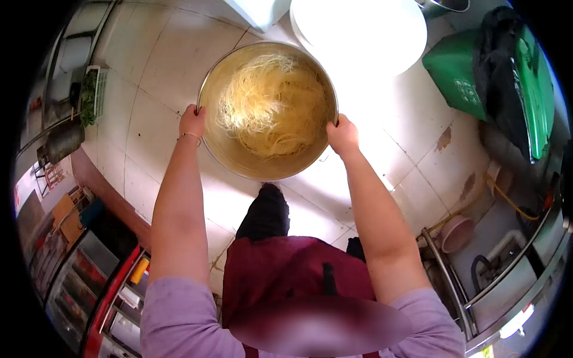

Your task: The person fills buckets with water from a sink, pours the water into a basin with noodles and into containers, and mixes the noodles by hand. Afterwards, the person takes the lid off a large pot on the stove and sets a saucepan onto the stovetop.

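Observation:
A wide round metal basin hangs in front of me above the tiled floor. Thin pale-yellow noodles lie in it in a loose tangled heap, thickest at the upper left. My left hand is closed around the rim on the left side, with a thin bracelet at its wrist. On the opposite side my right hand grips the rim, its thumb on top. The fingers under the rim are mostly hidden on both sides.
A large white round-topped container stands beyond the basin. A green bin with black plastic over it is at right. A metal rack and a pinkish bucket stand lower right. A white basket of greens sits left.

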### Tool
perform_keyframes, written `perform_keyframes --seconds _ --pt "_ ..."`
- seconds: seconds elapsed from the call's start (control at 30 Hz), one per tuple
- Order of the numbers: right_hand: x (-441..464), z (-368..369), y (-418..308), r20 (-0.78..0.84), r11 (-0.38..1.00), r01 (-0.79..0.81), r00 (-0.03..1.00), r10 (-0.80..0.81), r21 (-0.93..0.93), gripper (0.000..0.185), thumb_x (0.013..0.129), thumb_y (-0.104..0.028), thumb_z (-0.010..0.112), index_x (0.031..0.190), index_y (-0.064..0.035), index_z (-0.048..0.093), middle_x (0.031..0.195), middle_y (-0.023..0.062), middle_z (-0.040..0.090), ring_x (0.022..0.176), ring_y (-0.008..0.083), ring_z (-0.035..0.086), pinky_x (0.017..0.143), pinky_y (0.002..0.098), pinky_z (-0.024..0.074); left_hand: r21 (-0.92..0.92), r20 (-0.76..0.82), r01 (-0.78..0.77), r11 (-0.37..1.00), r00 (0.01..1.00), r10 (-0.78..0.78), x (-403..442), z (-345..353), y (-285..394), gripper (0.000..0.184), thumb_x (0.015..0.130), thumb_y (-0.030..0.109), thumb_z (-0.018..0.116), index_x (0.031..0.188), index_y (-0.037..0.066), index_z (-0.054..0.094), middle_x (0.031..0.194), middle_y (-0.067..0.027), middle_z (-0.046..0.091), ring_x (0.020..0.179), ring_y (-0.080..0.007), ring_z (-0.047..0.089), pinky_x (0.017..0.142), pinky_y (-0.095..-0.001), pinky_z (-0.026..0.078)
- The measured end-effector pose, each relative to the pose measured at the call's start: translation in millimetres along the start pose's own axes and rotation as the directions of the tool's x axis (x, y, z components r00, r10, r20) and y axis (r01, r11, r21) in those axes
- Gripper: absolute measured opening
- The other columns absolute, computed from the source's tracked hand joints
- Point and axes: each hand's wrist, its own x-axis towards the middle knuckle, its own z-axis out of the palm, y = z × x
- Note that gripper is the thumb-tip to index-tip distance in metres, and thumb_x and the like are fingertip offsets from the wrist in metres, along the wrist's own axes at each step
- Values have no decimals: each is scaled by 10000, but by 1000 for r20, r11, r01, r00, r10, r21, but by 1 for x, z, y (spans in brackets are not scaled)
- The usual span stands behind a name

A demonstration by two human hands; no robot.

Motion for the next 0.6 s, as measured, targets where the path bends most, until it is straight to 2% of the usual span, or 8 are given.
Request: perform_keyframes --seconds 0.13,0.23,0.27,0.3,0.37,0.43,0.5,0.6 --pt "-28 -8 43 56 994 -50 997 55 -93 298 861 -308 499 971 -32 520 889 158 623 858 319 596 763 411 463 -15 54 31 999 998 -30 -42 39 -8 370 830 347 567 1016 29 545 954 -195 621 866 -342 603 791 -387 475" --pt "-27 -12 58 6 983 183 983 -183 -21 446 838 -412 559 1050 -22 524 1003 164 606 953 327 581 832 390 455 230 -217 -132 964 959 183 -54 -8 -8 433 833 303 565 1102 -32 511 1146 -237 527 1047 -363 514 905 -409 422" --pt "-40 -14 107 1 962 269 963 -269 45 481 819 -402 593 1096 -16 520 1091 178 576 1030 327 552 879 368 438 204 -142 -176 963 968 207 -87 -27 0 494 809 286 591 1178 -21 477 1224 -237 461 1159 -382 417 986 -436 353" --pt "-52 -19 160 -50 975 221 975 -219 40 450 822 -371 590 1097 -20 533 1159 190 543 1075 326 524 900 361 425 219 -143 -246 944 949 281 -112 -36 -11 496 795 270 603 1176 -20 472 1204 -238 469 1145 -386 421 984 -442 351" --pt "-128 -69 242 128 972 -183 978 164 149 442 834 -394 545 1070 -21 570 1003 187 619 955 333 589 802 403 461 252 -144 -380 890 895 422 -161 -55 -35 506 768 239 625 1173 -17 463 1166 -240 485 1116 -394 431 979 -454 345" --pt "-219 -126 291 -129 889 -379 925 357 -259 338 829 -362 481 1026 -111 593 955 191 622 923 369 586 767 453 462 238 -106 -287 928 942 318 -235 -81 -36 477 749 227 637 1129 -21 492 1137 -239 499 1105 -385 441 967 -446 359" --pt "-295 -179 324 -99 770 -616 787 609 -165 328 836 -348 488 1000 -78 576 918 185 632 854 344 615 754 424 482 235 -38 -307 922 945 325 -297 -96 -42 468 736 220 639 1112 -21 499 1117 -237 503 1094 -367 454 940 -432 383" --pt "-338 -182 452 -201 796 -606 780 592 -8 272 822 -292 529 945 -56 586 874 156 644 728 274 644 689 380 503 153 85 -424 893 906 415 -378 -86 -16 430 726 242 651 1061 0 532 1067 -211 533 1027 -354 502 903 -418 410"
